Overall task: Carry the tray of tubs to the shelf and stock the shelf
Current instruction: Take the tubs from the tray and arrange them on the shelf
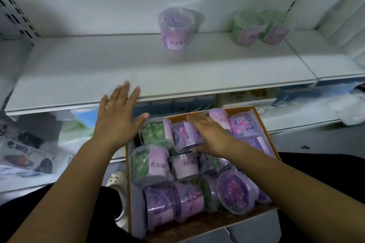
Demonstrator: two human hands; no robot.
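Left hand [116, 122] spread at the front edge of the shelf [98, 69] — open room beyond; right hand [211, 134] grips a purple tub [183, 134] in the full tray [197, 225].

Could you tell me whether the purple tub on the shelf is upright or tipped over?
Upright: the purple tub stands on its narrower base on the shelf, with its wider, lidded top facing up.

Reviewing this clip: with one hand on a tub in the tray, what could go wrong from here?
1. The tubs lie piled on their sides in the tray; lifting the purple tub under the right hand may shift its neighbours.
2. Two green tubs lie sideways on the shelf and could roll if nudged.
3. The left hand hovers free, so nothing steadies the tray.
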